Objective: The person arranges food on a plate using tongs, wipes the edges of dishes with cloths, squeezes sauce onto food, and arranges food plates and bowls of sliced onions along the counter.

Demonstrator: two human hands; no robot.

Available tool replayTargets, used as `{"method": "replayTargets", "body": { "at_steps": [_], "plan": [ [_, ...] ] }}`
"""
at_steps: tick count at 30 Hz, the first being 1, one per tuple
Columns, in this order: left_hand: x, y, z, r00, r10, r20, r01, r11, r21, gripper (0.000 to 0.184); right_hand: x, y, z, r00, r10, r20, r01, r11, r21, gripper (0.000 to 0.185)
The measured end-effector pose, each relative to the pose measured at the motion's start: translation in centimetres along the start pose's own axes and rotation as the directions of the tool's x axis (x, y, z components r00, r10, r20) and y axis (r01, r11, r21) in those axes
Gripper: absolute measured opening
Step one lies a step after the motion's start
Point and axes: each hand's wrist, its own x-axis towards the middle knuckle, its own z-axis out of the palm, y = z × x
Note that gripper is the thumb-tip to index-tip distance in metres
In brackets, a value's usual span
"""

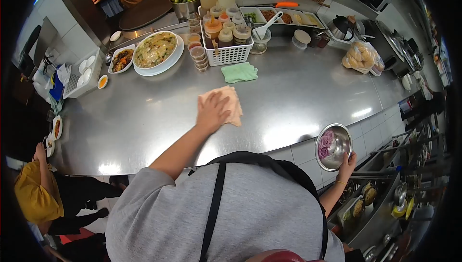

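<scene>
On the steel counter [159, 117], my left hand [211, 112] lies with spread fingers over a folded peach-coloured cloth [232, 103], pressing it flat. Just beyond it is a crumpled green cloth [239, 72]. Off the counter's front edge at the right, my right hand [347, 166] grips the rim of a tilted metal bowl [342, 141]. Sliced purple onion [326, 145] rests inside the bowl. The thumb is on the rim, and the other fingers are partly hidden behind the bowl.
A white basket [230, 56] of sauce bottles stands at the back, beside stacked lidded cups [198, 58]. A large dish of food [155, 50] sits to the left, a bag of buns [360, 57] to the right. A person in a yellow top [38, 192] stands at the left end.
</scene>
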Motion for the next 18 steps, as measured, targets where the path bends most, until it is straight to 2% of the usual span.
{"method": "replayTargets", "body": {
  "at_steps": [1, 3, 4, 8, 10, 12, 14, 15, 16, 17, 18],
  "plan": [
    [0.2, -0.8, -0.5, 1.000, 0.011, 0.001, -0.011, 1.000, 0.000, 0.042, -0.1, 0.2, -0.1, 1.000, 0.008, -0.009, -0.008, 1.000, 0.009, 0.013],
    [0.7, -1.2, -1.4, 0.981, -0.041, 0.190, 0.038, 0.999, 0.015, 0.049, -0.4, 0.4, -0.5, 1.000, -0.006, -0.031, 0.006, 1.000, -0.025, 0.013],
    [1.4, -1.1, -0.8, 0.981, -0.013, 0.196, 0.012, 1.000, 0.009, 0.049, -0.6, 0.4, -0.9, 0.998, -0.033, -0.044, 0.030, 0.998, -0.060, 0.013],
    [4.4, -2.2, 0.3, 0.990, -0.019, 0.140, 0.011, 0.998, 0.059, 0.049, -0.8, 0.8, -1.9, 0.992, -0.039, -0.121, 0.037, 0.999, -0.025, 0.013],
    [5.3, -1.9, 0.7, 0.989, 0.002, 0.151, -0.009, 0.999, 0.046, 0.050, -1.0, 0.7, -2.6, 0.991, -0.032, -0.126, 0.025, 0.998, -0.054, 0.014],
    [5.6, -1.8, 1.1, 0.992, -0.050, 0.120, 0.043, 0.997, 0.059, 0.050, -1.5, 1.3, -3.1, 0.985, -0.019, -0.171, 0.006, 0.997, -0.079, 0.015],
    [5.7, -2.1, 1.1, 0.995, -0.027, 0.091, 0.018, 0.995, 0.094, 0.050, -1.9, 2.5, -3.6, 0.977, -0.080, -0.198, 0.053, 0.989, -0.136, 0.023],
    [5.7, -1.9, 1.4, 0.998, -0.004, 0.066, -0.004, 0.993, 0.122, 0.050, -2.0, 3.6, -4.1, 0.984, -0.031, -0.173, 0.030, 1.000, -0.010, 0.027],
    [5.7, -2.1, 1.6, 0.999, 0.043, 0.028, -0.045, 0.994, 0.096, 0.049, -2.6, 3.4, -4.1, 0.971, -0.042, -0.236, 0.015, 0.993, -0.114, 0.028],
    [5.8, -2.5, 1.7, 0.995, 0.097, -0.005, -0.096, 0.993, 0.069, 0.049, -2.9, 2.4, -4.3, 0.972, 0.076, -0.223, -0.121, 0.973, -0.196, 0.031],
    [6.0, -2.2, 1.1, 0.991, 0.129, -0.036, -0.128, 0.992, 0.014, 0.048, -3.2, 2.2, -4.5, 0.971, 0.026, -0.238, -0.109, 0.934, -0.342, 0.036]
  ]
}}
